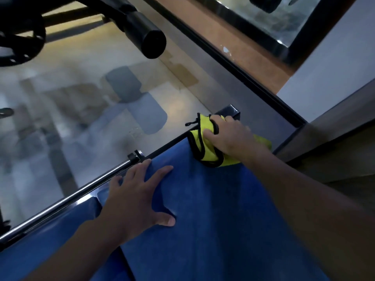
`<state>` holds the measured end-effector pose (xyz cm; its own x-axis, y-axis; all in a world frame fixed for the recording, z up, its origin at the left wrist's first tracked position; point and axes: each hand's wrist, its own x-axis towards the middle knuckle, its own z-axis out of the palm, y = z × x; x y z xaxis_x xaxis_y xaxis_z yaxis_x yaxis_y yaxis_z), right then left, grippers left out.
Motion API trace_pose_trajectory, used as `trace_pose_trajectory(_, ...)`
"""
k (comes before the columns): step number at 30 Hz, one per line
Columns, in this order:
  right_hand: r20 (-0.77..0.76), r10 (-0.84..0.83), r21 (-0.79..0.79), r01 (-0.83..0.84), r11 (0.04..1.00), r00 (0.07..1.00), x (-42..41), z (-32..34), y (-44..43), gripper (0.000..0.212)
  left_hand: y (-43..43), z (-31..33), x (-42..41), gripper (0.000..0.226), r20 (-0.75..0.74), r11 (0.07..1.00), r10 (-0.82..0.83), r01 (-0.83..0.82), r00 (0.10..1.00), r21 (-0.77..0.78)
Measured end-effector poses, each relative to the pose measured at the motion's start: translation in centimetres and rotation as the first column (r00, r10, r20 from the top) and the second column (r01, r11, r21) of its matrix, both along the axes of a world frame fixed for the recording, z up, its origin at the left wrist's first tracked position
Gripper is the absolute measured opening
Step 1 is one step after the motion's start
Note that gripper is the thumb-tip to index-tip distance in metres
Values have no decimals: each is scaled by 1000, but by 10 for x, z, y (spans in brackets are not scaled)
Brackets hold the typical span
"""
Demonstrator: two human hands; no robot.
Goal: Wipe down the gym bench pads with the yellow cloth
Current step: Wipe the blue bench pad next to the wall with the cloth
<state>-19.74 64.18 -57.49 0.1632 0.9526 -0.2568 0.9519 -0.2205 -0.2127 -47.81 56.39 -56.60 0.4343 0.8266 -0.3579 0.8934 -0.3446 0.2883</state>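
A blue bench pad (pixel 213 209) fills the lower middle of the view. At its far end lies the yellow cloth (pixel 205 147), edged in black and bunched up. My right hand (pixel 229 136) sits on top of the cloth with its fingers curled over the folds, gripping it against the pad's end. My left hand (pixel 140 191) lies flat on the pad near its left edge, fingers spread and straight. A second blue pad section (pixel 60 230) shows at the lower left, past a gap.
A chrome bar (pixel 71 197) runs along the pad's left side. A black frame tube end (pixel 231 112) sticks out beyond the cloth. A black padded roller (pixel 146 35) and machine parts hang at the top left. Glossy floor lies left; a wall and dark skirting stand right.
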Motion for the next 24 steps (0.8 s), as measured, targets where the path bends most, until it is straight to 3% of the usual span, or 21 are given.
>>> trace_pose_trajectory(5,122,213,107,-226,968,969,-24,5,-4,57,-5,0,-2,131,1,997,72,-72,997,-2)
trace_pose_trajectory(10,196,480,158,-511,845,855,-79,3,-8,51,-10,13,-21,139,-131,995,96,-96,987,9)
trace_pose_trajectory(12,216,446,195,-486,852,868,-74,1,-4,55,-12,19,-45,137,-207,996,76,-63,975,66)
trace_pose_trajectory(16,264,298,112,-336,935,917,-102,0,-3,67,-28,22,-102,137,-252,990,137,-125,958,65)
trace_pose_trajectory(18,239,365,89,-394,915,900,-136,3,-13,72,-37,20,-119,138,-256,985,171,-164,952,48)
trace_pose_trajectory(22,140,500,59,-511,858,855,-196,3,-34,56,-49,11,-131,135,-209,965,259,-259,943,28)
trace_pose_trajectory(24,160,570,15,-580,815,806,-214,1,-39,64,-52,9,-134,134,-196,962,272,-271,942,35)
